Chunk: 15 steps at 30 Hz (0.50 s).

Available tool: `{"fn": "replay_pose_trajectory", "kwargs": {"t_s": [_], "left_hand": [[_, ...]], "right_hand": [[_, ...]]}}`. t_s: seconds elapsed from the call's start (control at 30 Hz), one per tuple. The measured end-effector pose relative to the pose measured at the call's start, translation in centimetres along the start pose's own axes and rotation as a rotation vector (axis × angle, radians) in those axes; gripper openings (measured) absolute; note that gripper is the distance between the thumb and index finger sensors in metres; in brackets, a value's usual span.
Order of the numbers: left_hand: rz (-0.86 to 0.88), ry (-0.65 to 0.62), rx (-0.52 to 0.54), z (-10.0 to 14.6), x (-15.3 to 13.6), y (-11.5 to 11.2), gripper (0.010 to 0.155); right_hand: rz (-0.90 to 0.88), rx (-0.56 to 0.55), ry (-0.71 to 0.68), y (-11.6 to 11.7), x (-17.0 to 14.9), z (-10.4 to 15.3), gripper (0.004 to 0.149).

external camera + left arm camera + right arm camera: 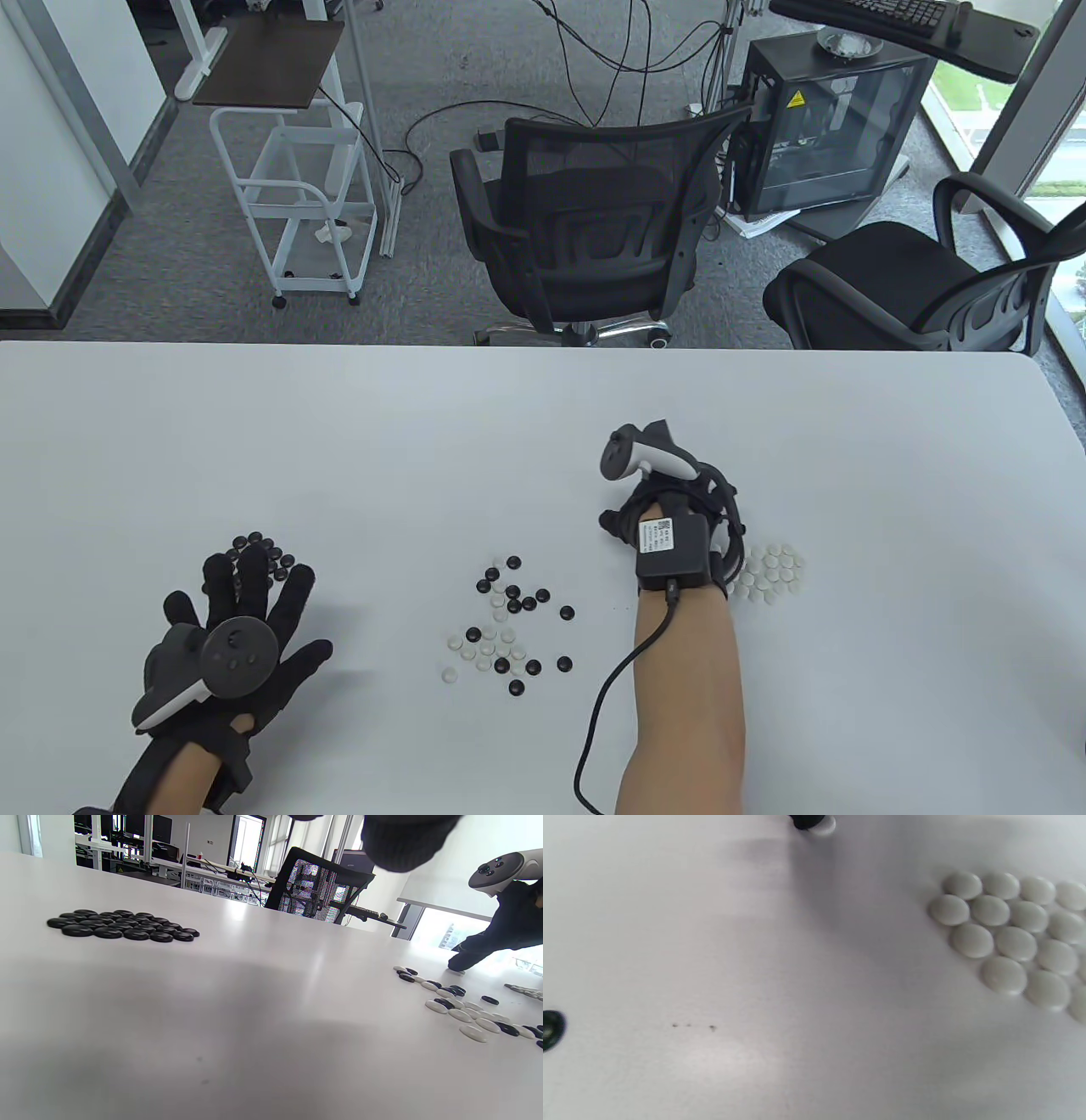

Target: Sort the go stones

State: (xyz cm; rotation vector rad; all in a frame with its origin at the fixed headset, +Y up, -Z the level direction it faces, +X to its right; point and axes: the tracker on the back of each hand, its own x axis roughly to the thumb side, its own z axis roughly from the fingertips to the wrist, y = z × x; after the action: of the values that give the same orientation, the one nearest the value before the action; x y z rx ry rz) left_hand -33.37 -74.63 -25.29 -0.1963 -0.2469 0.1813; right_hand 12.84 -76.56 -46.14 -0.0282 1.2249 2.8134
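Left hand [233,628] fingers spread flat, tips at black pile [259,550]. Right hand [670,531] fingertip [807,820] presses white stone [823,825]; white cluster [1014,938] near its right, bare table [509,441] beyond.

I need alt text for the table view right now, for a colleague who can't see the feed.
On a white table, mixed black and white Go stones lie between two gloved hands. The left hand lies flat, fingertips at a sorted black group; the right hand is beside a sorted white group. Office chairs stand beyond.
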Motion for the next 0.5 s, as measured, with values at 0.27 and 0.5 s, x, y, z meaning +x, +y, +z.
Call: {"fn": "replay_pose_trajectory", "kwargs": {"t_s": [0.27, 0.5], "left_hand": [[-0.014, 0.001, -0.022, -0.3, 0.1, -0.3, 0.080], [-0.017, -0.001, -0.039, -0.5, 0.2, -0.4, 0.080]], "right_hand": [[-0.093, -0.023, 0.085, 0.6, -6.1, 1.1, 0.072], [-0.135, -0.047, 0.105, 1.2, -8.8, 1.7, 0.072]]}}
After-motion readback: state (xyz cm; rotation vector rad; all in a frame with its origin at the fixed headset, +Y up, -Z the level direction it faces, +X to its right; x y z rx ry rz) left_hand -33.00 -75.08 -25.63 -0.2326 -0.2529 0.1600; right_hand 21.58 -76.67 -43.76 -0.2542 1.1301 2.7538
